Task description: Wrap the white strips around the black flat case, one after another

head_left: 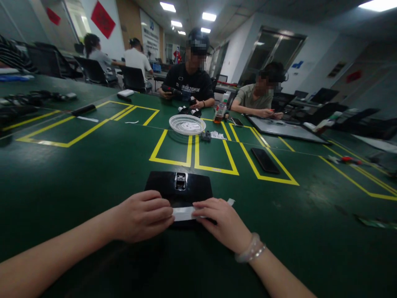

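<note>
A white strip (183, 214), looking like tape or paper, stretches between my two hands, low over the near part of a glossy black base plate (198, 186). The plate has a small metal-rimmed socket (180, 181) near its far edge. My left hand (143, 217) has its fingers closed at the strip's left end. Pinched over the strip farther right is my right hand (221, 219), with a clear bead bracelet on its wrist. A whitish end (231, 202) pokes out beyond the right hand. My fingers hide both ends of the grip and part of the plate.
Yellow tape outlines mark the green table (102, 186). Ahead stand a white round basket (187, 125) and a bottle (219, 111); a black phone (264, 160) lies to the right. Two people sit across the table, one beside a large flat panel (285, 129).
</note>
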### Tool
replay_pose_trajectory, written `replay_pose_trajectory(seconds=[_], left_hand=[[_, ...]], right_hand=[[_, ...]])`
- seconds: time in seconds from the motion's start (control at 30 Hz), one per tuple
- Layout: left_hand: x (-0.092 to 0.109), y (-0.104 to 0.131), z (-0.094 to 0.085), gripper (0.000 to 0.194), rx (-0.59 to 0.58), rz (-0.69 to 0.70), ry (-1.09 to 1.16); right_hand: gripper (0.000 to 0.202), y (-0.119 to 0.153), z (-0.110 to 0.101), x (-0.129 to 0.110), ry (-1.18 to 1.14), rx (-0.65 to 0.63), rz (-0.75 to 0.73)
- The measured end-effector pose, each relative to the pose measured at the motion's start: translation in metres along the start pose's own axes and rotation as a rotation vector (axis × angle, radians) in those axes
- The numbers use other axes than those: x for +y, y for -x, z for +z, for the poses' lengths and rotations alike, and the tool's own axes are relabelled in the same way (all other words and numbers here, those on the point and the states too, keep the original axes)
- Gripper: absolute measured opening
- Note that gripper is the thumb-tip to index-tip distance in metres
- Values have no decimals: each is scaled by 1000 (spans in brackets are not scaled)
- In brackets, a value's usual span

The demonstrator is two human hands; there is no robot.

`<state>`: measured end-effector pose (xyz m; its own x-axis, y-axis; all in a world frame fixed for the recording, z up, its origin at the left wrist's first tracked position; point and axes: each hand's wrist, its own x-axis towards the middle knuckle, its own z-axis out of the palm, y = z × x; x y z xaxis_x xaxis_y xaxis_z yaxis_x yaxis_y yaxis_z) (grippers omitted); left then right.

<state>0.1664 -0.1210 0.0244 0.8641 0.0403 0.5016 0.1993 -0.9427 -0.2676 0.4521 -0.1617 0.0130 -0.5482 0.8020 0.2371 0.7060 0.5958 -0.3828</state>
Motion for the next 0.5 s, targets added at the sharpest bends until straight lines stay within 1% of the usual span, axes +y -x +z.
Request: replay_pose_trajectory(seconds=[0.07, 0.13, 0.2, 0.3, 0.43, 0.5], left_hand=[[-5, 1, 9, 18, -98, -43, 18], [-7, 3, 16, 23, -192, -98, 65], [-6, 4, 19, 32, -252, -147, 139], [-3, 4, 21, 36, -269, -173, 207], [-6, 5, 22, 34, -290, -194, 170], [-9, 6, 23, 35, -294, -211, 159]], right_hand=[[22, 0, -1, -1, 67, -18, -30], [22, 1, -2, -1, 113, -28, -44], [21, 1, -3, -1, 131, -37, -41], [20, 0, -2, -1, 98, -37, -12], [30, -1, 1, -1, 77, 3, 43], [29, 0, 0, -1, 123, 17, 31]])
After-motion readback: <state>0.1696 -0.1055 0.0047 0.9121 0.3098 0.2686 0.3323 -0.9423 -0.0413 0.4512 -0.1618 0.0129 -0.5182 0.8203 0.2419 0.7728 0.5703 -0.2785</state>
